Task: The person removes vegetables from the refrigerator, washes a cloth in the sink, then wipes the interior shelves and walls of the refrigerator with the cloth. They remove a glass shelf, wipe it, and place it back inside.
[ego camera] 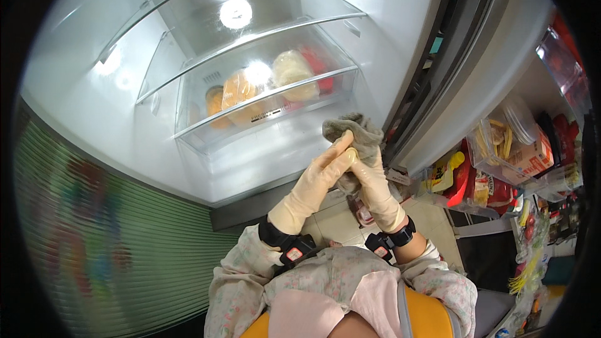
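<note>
Both my hands wear pale latex gloves and meet in front of the refrigerator opening. My left hand [312, 183] and my right hand [375, 190] are closed on a crumpled grey cloth [359, 136], which sticks out above and below the fingers. Beyond them is the lit inside of a refrigerator, with glass shelves [253, 37]. Under the lower shelf, a clear plastic drawer [272, 98] holds orange-coloured food in wrapping, a pale item in a bag and something red.
The refrigerator door [474, 70] stands open at the right, its bins holding a yellow-capped bottle [443, 171], red packets and a clear food container [497, 145]. A green ribbed surface [155, 249] is at the left. Below lies a tiled floor [427, 220].
</note>
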### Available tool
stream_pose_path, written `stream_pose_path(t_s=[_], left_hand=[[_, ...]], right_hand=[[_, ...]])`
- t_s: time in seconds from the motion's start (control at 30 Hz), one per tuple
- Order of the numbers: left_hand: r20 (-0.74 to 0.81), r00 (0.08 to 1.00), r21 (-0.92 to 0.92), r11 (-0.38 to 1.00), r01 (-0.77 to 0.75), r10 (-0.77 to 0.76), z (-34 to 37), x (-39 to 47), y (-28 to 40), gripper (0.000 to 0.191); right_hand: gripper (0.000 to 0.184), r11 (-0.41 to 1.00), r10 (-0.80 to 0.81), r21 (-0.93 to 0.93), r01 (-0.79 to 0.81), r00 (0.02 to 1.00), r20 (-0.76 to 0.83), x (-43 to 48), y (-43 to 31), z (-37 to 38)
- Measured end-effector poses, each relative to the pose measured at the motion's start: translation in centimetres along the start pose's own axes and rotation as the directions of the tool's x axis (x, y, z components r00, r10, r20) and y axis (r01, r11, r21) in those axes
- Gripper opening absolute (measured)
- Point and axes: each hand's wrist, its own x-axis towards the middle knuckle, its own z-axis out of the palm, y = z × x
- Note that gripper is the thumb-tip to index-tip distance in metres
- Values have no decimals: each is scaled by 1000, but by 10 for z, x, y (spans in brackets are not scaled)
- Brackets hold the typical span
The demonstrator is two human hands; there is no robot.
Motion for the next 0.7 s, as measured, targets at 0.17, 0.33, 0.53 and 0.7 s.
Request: stream_pose_path(t_s=[0.17, 0.33, 0.53, 0.7], left_hand=[[-310, 949, -382, 922, -63, -64, -76, 36, 36, 48], [-515, 857, -472, 830, -296, 13, -139, 71, 63, 62], [-498, 852, -285, 898, -335, 160, -139, 71, 61, 44], [-532, 839, -281, 910, -304, 116, -142, 75, 63, 40]], right_hand=[[29, 961, 132, 257, -101, 986, -105, 1, 4, -27], [33, 951, 178, 271, -147, 980, -91, -9, 13, -43], [35, 944, 209, 279, -175, 973, -99, -21, 19, -62], [31, 940, 177, 316, -127, 975, -135, -33, 18, -76]])
